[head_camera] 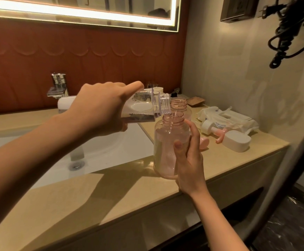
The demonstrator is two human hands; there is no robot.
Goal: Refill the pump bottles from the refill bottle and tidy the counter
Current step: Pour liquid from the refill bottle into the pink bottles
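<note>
1. At the far left the sink point(111, 147) sits sunk into the counter point(129, 192), with the tap point(58, 86) behind it; neither plays a part in the pour.
2. The left hand point(100, 107) is wrapped around the refill bottle point(144, 105), fingers curled over its body and the forefinger laid along the top. The bottle lies tipped nearly flat, its clear threaded neck meeting the mouth of the near pump bottle point(167, 145).
3. That pink bottle stands upright on the counter edge just right of the sink, cap off. The right hand point(189, 160) steadies it from the right side, thumb on the front, fingers pressed together round the back.
4. A second uncapped pink bottle point(179, 104) stands just behind the first.
5. Further right lie a pump head point(218, 133), a pink cap point(204, 143), a white cap point(237, 141) and a wipes packet point(227, 118), loose on the counter.
6. Progress, as a judgement: the filling is underway. The near bottle looks largely full, with liquid up around its shoulder. Left to do: probably the rear bottle, refitting the pumps, closing the refill bottle, and clearing the loose items.
7. Hard to make out: no stream is visible at the necks, so whether liquid flows now is unclear. The rear bottle's level is hidden behind the near one, and the left hand covers most of the refill bottle, so what remains in it cannot be told. Only one pump head is plainly seen.
</note>
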